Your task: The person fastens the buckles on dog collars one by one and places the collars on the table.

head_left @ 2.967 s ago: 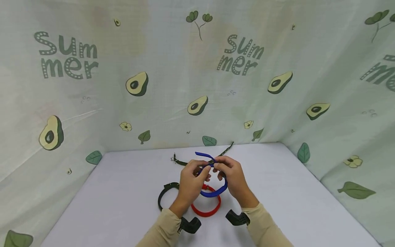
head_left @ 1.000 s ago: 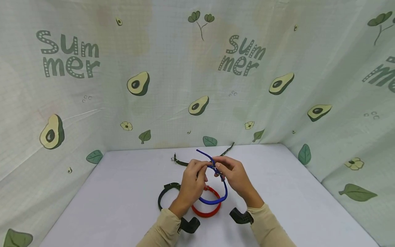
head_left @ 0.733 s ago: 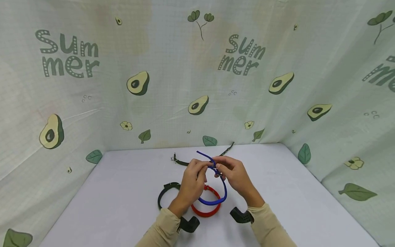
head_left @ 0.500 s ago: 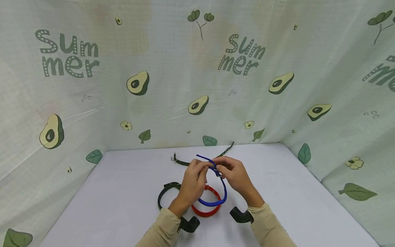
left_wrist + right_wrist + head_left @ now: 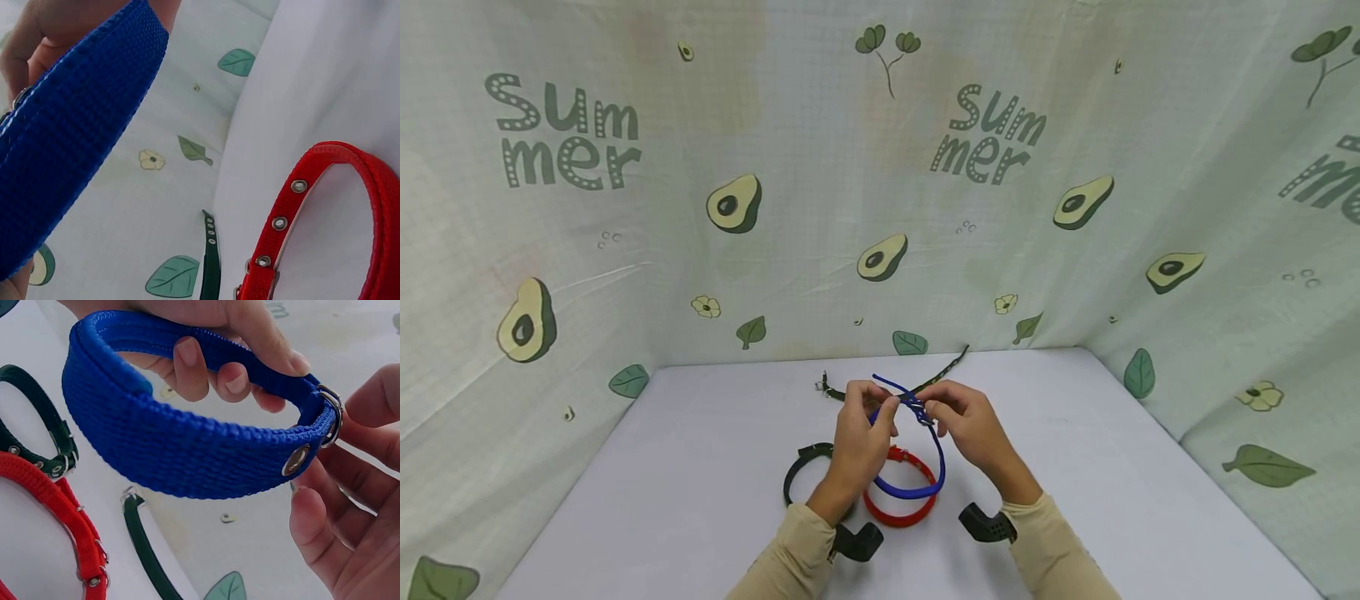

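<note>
A blue pet collar (image 5: pixel 910 493) with a metal buckle is held up in a loop between both hands, its thin tail end sticking up and to the left. My left hand (image 5: pixel 861 442) pinches the band just left of the buckle, thumb on top and fingers curled beneath. My right hand (image 5: pixel 976 427) has its thumb and fingers at the buckle end. In the right wrist view the collar's woven band (image 5: pixel 206 456) shows a metal eyelet near the buckle (image 5: pixel 332 419). In the left wrist view the blue band (image 5: pixel 81 125) covers much of the fingers.
Below the hands, a buckled red collar (image 5: pixel 898 521) lies on the white table (image 5: pixel 700 500). A dark green collar (image 5: pixel 790 479) lies in a loop to its left, partly behind the left forearm. Another dark green collar (image 5: pixel 955 362) lies unfastened near the back cloth wall (image 5: pixel 805 275).
My left hand has moved slightly left from the buckle, and the blue collar's tail end has shifted left. The loop hangs lower than 3 seconds ago; my right hand barely moved lately.
</note>
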Tool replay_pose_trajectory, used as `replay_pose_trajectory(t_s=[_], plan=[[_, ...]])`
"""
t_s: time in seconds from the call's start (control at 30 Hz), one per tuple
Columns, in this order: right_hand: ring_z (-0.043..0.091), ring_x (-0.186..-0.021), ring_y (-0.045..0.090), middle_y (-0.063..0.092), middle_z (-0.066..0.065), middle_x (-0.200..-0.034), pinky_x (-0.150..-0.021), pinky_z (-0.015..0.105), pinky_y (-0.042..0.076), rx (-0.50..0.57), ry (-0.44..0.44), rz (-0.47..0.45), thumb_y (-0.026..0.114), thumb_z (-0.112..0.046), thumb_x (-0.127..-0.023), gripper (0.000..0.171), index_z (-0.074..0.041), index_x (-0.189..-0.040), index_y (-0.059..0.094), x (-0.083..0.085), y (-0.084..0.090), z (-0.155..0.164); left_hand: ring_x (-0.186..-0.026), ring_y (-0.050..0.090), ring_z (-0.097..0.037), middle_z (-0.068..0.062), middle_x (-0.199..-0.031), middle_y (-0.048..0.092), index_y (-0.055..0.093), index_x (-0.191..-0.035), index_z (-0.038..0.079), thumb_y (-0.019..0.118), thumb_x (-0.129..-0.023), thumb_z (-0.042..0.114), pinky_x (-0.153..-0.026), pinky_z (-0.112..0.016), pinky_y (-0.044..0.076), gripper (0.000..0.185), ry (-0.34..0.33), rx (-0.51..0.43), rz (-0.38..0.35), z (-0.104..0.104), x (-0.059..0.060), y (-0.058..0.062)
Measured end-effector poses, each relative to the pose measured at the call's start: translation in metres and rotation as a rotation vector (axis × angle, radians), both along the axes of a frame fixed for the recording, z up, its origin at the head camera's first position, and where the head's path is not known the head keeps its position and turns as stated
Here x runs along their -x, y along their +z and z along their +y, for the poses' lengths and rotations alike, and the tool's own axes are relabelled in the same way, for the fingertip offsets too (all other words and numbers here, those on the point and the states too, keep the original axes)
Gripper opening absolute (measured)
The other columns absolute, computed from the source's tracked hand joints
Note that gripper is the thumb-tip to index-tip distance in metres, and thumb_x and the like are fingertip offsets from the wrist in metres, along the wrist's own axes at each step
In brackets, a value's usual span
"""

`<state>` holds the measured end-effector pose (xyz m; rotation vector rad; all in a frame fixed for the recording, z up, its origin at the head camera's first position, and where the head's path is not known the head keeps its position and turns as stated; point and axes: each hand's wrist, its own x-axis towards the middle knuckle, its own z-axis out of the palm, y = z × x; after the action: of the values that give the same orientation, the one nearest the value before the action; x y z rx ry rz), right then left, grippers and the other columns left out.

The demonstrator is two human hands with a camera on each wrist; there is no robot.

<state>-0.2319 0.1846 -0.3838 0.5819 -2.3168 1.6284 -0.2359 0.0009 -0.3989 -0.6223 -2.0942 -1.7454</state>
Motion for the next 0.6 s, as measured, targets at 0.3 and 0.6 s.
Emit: replay_pose_trajectory(t_s=[0.3, 0.6], plan=[[0.023, -0.075, 0.063, 0.069, 0.008, -0.093, -0.068, 0.040, 0.057, 0.020, 0.009, -0.003, 0.061, -0.012, -0.100, 0.011, -0.007, -0.106, 0.069, -0.0007, -0.0005, -0.0003, -0.069, 0.061, -0.015, -0.007, -0.100, 0.060, 0.046, -0.114, 0.008, 0.063, -0.101, 0.018, -0.057, -0.024, 0.052, 0.023, -0.021, -0.008, 0.002, -0.0033, 0.0014, 0.0020], [0.026, -0.087, 0.066, 0.067, 0.008, -0.103, -0.074, 0.033, 0.058, 0.093, 0.025, 0.031, 0.070, -0.015, -0.096, 0.009, -0.008, -0.101, 0.066, -0.0001, -0.0005, -0.0011, -0.072, 0.063, -0.020, -0.006, -0.099, 0.064, 0.051, -0.112, 0.007, 0.067, -0.097, 0.013, -0.065, -0.028, 0.055, 0.023, -0.120, -0.039, 0.012, -0.0033, 0.0000, 0.0005]])
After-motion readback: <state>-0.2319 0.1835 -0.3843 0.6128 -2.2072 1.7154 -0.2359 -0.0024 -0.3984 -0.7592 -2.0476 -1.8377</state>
